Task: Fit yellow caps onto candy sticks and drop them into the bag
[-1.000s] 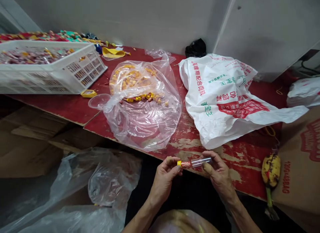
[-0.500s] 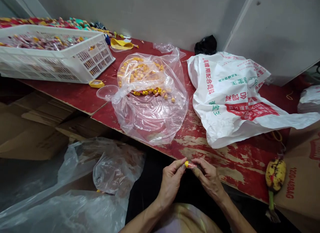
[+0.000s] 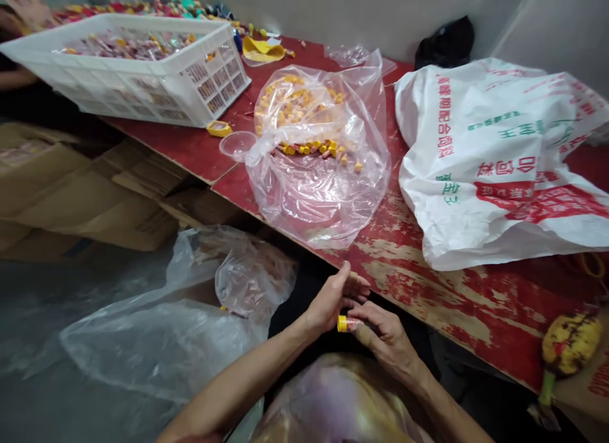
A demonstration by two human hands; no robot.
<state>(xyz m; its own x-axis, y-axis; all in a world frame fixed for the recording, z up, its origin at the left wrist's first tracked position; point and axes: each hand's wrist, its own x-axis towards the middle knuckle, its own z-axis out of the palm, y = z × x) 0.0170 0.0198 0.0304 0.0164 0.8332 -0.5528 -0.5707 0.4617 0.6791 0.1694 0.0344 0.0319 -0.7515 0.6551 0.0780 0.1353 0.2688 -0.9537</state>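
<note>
Between thumb and fingers, my right hand grips a small clear tube with a yellow cap and pinkish contents, the cap pointing left. My left hand is just beyond the tube, thumb raised and fingers apart, with nothing visible in it. Both hands are over my lap at the table's front edge. Past them on the table lies a clear plastic bag, holding many similar yellow-capped tubes.
A white crate of small wrapped items stands at the left of the red table. A printed white sack lies right. A banana is at the right edge; cardboard boxes and plastic sheeting sit below left.
My left hand has let go of the tube's yellow cap and opened above it. The tube stays in my right hand. The view has turned left.
</note>
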